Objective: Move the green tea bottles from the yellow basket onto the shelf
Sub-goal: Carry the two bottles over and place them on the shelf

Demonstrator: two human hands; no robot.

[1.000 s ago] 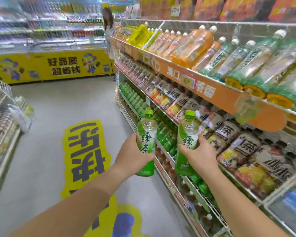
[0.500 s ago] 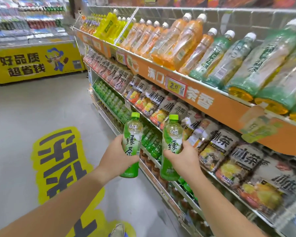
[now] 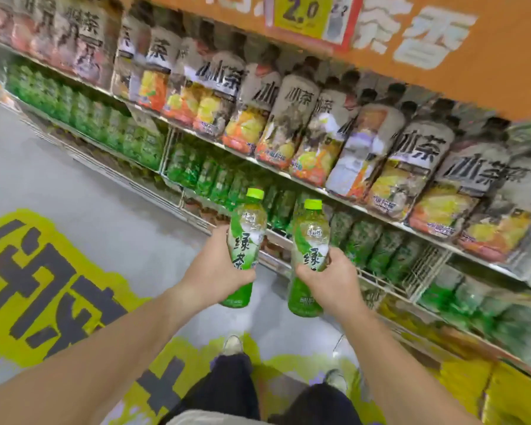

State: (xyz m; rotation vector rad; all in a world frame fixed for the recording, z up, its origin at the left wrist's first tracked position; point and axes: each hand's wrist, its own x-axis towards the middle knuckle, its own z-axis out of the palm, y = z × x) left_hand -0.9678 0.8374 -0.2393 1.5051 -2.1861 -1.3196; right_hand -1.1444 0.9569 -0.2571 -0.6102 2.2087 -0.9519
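I hold two green tea bottles upright in front of the shelving. My left hand [image 3: 215, 273] grips the left bottle [image 3: 245, 237] around its lower half. My right hand [image 3: 327, 279] grips the right bottle [image 3: 309, 240] the same way. Both bottles have lime-green caps and green labels with dark characters. They hang just in front of the shelf row of green bottles [image 3: 377, 246], without touching it. The yellow basket is out of view.
Above the green row sits a shelf of grey-labelled tea bottles [image 3: 304, 130]. An orange shelf banner [image 3: 442, 41] with a 2.0 price tag runs overhead. The grey floor [image 3: 74, 185] with a yellow graphic lies left. My legs and shoes [image 3: 232, 345] are below.
My view has dropped and come closer to the shelves. Both bottles have moved lower with my hands, from the middle shelf level down toward the green-bottle row.
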